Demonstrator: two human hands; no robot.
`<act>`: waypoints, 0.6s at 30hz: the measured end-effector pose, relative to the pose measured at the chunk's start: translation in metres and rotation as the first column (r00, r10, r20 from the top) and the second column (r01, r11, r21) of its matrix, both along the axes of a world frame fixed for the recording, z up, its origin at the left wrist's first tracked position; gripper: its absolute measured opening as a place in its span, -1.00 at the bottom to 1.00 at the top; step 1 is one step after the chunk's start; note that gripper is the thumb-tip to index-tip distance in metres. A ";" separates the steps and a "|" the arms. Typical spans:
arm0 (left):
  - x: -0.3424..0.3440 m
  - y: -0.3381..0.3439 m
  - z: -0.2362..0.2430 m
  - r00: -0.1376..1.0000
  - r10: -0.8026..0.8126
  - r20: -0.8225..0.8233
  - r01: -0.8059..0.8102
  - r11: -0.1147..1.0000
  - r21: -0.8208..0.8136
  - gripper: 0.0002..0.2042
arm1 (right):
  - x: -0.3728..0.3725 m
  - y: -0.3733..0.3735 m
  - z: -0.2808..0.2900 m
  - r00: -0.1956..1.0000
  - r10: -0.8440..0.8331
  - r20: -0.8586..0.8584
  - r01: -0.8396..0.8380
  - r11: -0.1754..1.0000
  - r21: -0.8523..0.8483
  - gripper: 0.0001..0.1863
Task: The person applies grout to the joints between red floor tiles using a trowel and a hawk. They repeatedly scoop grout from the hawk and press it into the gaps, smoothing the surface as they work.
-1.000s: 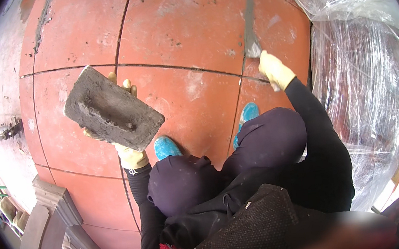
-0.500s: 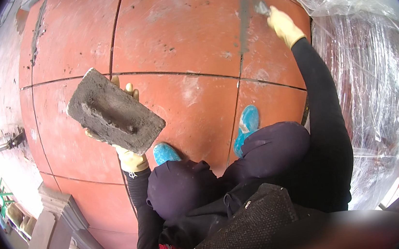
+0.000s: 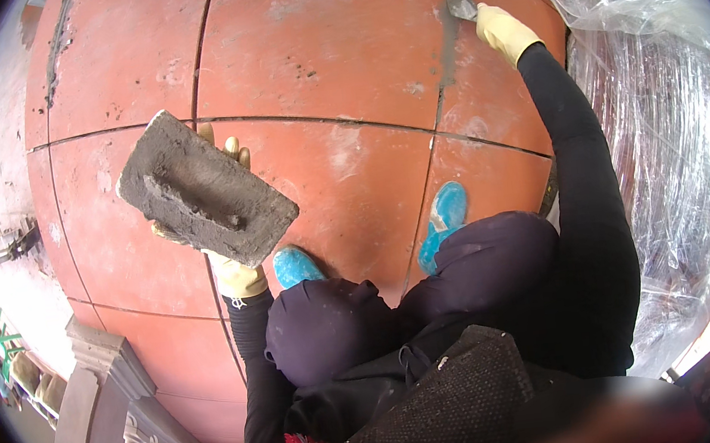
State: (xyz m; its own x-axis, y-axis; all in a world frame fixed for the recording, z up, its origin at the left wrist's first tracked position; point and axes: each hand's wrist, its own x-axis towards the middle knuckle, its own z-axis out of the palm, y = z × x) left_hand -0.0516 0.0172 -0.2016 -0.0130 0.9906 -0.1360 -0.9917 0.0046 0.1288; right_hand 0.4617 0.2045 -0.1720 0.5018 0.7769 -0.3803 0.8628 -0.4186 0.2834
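In yellow rubber gloves, both my hands are busy. My left hand (image 3: pixel 236 273) supports a small rectangular board (image 3: pixel 266 239) from beneath, its fingertips showing past the far edge. Wet grey mortar (image 3: pixel 187 187), with a scooped hollow in the middle, covers that board. Far off to the right, my outstretched right hand (image 3: pixel 505 30) grips a small putty knife (image 3: pixel 464 10); the glove hides its handle. Its blade lies at a smeared grey strip of mortar (image 3: pixel 450 43) along a joint between the reddish-orange floor tiles (image 3: pixel 310 44).
Clear plastic sheeting (image 3: pixel 656 121) drapes a bulky stack along the right side. My blue shoes (image 3: pixel 449 207) rest on the tiles below my bent knees. Moulded stone pieces (image 3: pixel 106 360) stand at the lower left, near a green-framed object (image 3: pixel 6 340). Open dark joints (image 3: pixel 301 119) cross the floor.
The putty knife has shifted left relative to the tiles, from beside the grey strip onto its edge. My left hand still holds the mortar-covered board. The view has shifted slightly.
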 end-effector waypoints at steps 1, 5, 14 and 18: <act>0.001 0.000 0.001 0.997 -0.005 -0.075 0.001 0.999 -0.053 0.11 | -0.004 -0.011 0.005 1.000 0.008 -0.011 -0.009 0.999 -0.032 -0.61; -0.004 -0.003 0.002 0.995 -0.004 -0.095 -0.002 0.998 -0.059 0.10 | -0.023 -0.037 0.009 0.997 0.022 -0.077 -0.028 0.997 -0.071 -0.56; -0.019 -0.007 -0.009 0.979 0.035 0.199 -0.047 0.997 0.059 0.09 | -0.065 -0.119 -0.004 0.992 0.082 0.092 -0.063 0.979 -0.195 -0.48; -0.018 -0.009 -0.005 0.995 0.061 0.074 -0.060 0.998 -0.019 0.08 | -0.082 -0.154 -0.014 0.999 0.007 0.051 0.003 0.982 -0.188 -0.43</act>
State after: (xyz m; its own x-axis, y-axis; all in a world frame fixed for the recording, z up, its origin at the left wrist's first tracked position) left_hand -0.0697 0.0079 -0.2061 -0.0617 0.9860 -0.1551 -0.9971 -0.0538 0.0546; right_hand 0.3795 0.0503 -0.1863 0.5230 0.6951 -0.4932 0.8459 -0.3523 0.4004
